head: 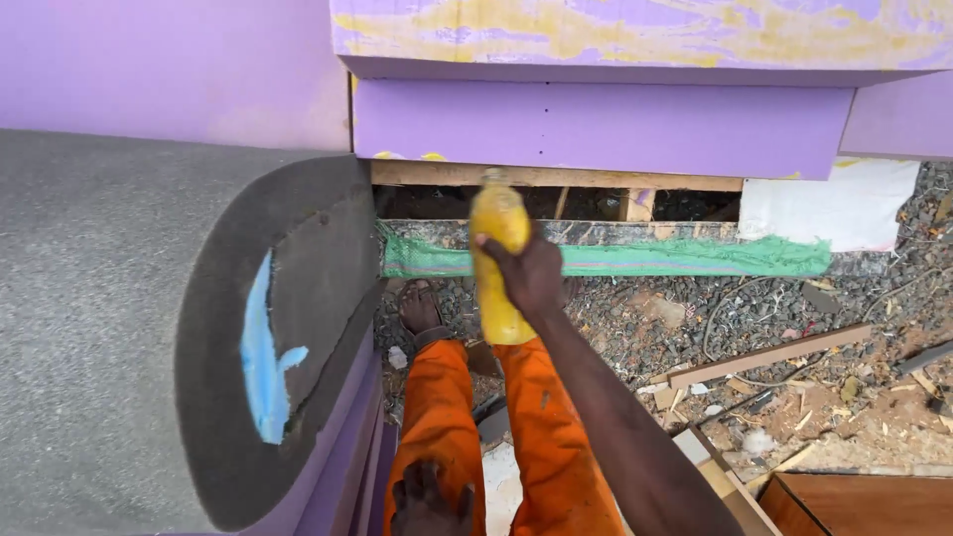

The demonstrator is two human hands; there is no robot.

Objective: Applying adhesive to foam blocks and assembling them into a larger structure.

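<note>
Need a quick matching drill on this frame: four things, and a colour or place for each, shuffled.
Things:
1. bottle
2. left hand
3. foam roll
4. plank

Places or colours:
A. grey, with a blue mark on its end
B. lying on the gravel at right
C. yellow, gripped by the right hand
D. resting on the orange trouser leg

Pairs: 1-C, 2-D, 3-A, 4-B
</note>
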